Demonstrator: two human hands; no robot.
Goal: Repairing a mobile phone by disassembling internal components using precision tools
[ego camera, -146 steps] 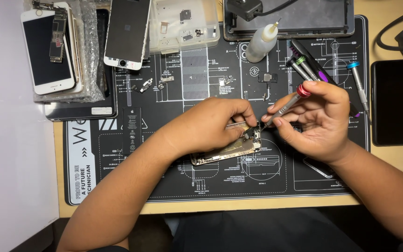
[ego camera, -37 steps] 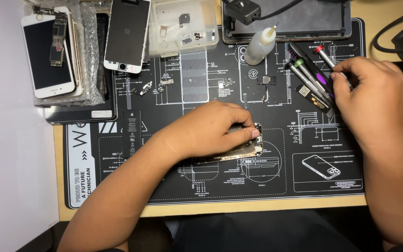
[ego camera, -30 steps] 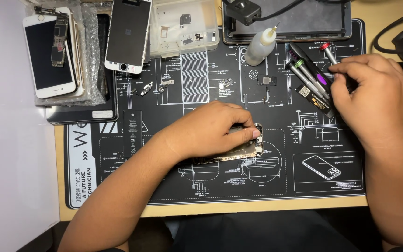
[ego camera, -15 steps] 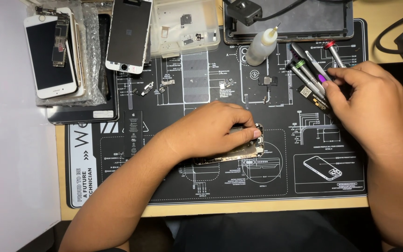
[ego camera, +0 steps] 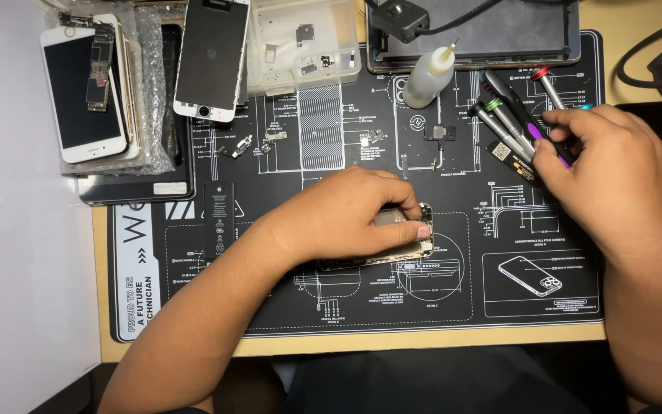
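Matt black rubbery work mat (ego camera: pixel 193 307) with white printed diagrams, on a pale wooden desk (ego camera: pixel 423 341). Opened phone chassis (ego camera: pixel 411 253): bare brushed metal, dull gleam. At one o'clock, screwdrivers (ego camera: pixel 511 126) with smooth metal shafts and glossy coloured caps. At eleven o'clock, glossy glass screens (ego camera: pixel 212 54), crinkled clear bubble wrap (ego camera: pixel 151 100), translucent plastic parts tray (ego camera: pixel 304 42).

A black repair mat (ego camera: pixel 193 307) with white diagrams covers the tabletop (ego camera: pixel 423 341). At its far left, a white phone (ego camera: pixel 82 92) lies on bubble wrap (ego camera: pixel 147 115), beside a detached screen (ego camera: pixel 212 57). A clear parts tray (ego camera: pixel 304 42) sits next to that, then a squeeze bottle (ego camera: pixel 427 77) below a dark tablet (ego camera: pixel 499 31). A small battery (ego camera: pixel 220 218) lies on the mat.
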